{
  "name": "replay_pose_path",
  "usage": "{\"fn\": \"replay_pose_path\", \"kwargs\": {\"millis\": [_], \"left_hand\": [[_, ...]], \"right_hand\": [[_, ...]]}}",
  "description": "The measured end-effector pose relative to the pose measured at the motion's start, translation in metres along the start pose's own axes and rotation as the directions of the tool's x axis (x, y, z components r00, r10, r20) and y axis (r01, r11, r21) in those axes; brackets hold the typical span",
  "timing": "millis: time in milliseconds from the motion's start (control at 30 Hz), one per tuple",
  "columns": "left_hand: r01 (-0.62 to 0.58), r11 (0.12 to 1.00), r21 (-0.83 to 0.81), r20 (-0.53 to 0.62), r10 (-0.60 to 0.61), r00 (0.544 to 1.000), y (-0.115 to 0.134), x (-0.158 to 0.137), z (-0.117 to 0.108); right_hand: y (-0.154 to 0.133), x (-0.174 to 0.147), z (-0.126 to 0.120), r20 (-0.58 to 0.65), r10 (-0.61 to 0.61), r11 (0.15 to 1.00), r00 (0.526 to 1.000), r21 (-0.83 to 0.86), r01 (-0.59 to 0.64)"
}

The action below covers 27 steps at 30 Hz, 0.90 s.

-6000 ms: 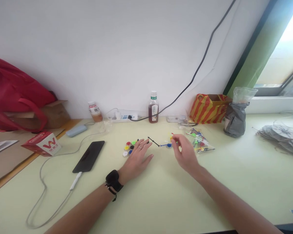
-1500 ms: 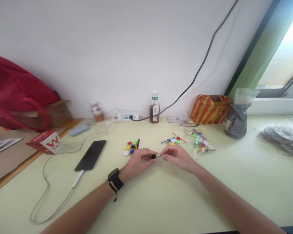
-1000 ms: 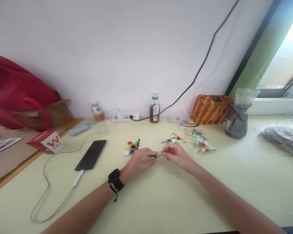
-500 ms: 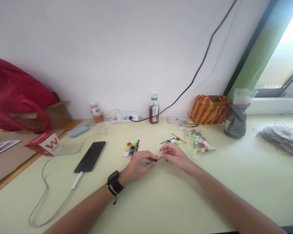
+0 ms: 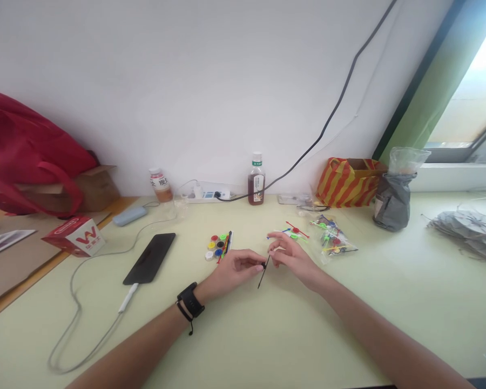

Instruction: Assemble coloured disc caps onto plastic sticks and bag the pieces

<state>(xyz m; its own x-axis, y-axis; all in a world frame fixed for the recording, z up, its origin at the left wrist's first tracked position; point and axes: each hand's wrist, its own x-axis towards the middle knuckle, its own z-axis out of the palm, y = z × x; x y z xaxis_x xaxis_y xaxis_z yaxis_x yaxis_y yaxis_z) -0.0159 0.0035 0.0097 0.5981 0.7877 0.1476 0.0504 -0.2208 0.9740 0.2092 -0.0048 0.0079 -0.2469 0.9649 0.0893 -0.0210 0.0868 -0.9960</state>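
The left hand (image 5: 238, 270) has thumb and fingers pinched on a black knob (image 5: 264, 265), with a thin black arrow (image 5: 261, 280) slanting at its fingertips over the desk (image 5: 308, 335). The right hand (image 5: 295, 258) is loosely curled at the arrow's upper end — I can't tell whether it grips. The arrow looks like light, springy plastic, easily bent, so best held near its middle. I count six round caps (image 5: 220, 245), two bottles (image 5: 256, 186) and one phone (image 5: 149, 259).
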Motion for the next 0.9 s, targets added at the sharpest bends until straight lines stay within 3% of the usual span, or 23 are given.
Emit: {"fn": "replay_pose_path", "kwargs": {"millis": [100,200,267,433,567,633,767,900], "left_hand": [[0.021,0.998,-0.063,-0.080,-0.026,0.996,-0.004,0.003,-0.004],[0.014,0.995,-0.096,-0.137,-0.027,0.990,-0.007,0.005,-0.008],[0.011,0.994,-0.104,-0.142,-0.026,0.989,-0.007,0.006,-0.009],[0.008,0.995,-0.096,-0.146,-0.022,0.989,-0.005,0.005,-0.010],[0.013,0.997,-0.072,-0.179,-0.026,0.984,-0.005,0.006,-0.011],[0.015,0.998,-0.067,-0.188,-0.027,0.982,-0.004,0.006,-0.011],[0.010,0.998,-0.061,-0.190,-0.022,0.982,-0.003,0.006,-0.011],[0.013,0.999,-0.053,-0.206,-0.024,0.978,-0.004,0.006,-0.011]], "right_hand": [[0.003,-0.001,0.000,-0.089,-0.124,0.981,0.988,-0.159,0.109],[0.001,-0.004,-0.001,-0.055,-0.268,0.899,0.962,-0.373,0.229],[-0.002,-0.006,-0.001,-0.015,-0.314,0.864,0.949,-0.419,0.279],[-0.006,-0.010,0.002,-0.041,-0.276,0.910,0.960,-0.334,0.247],[-0.009,-0.010,0.002,0.150,-0.161,0.946,0.976,-0.258,0.196],[-0.011,-0.008,0.001,0.191,-0.169,0.952,0.967,-0.223,0.211],[-0.010,-0.003,-0.002,0.110,-0.205,0.924,0.973,-0.307,0.229],[-0.001,0.007,-0.013,0.003,-0.283,0.827,0.959,-0.505,0.246]]}}
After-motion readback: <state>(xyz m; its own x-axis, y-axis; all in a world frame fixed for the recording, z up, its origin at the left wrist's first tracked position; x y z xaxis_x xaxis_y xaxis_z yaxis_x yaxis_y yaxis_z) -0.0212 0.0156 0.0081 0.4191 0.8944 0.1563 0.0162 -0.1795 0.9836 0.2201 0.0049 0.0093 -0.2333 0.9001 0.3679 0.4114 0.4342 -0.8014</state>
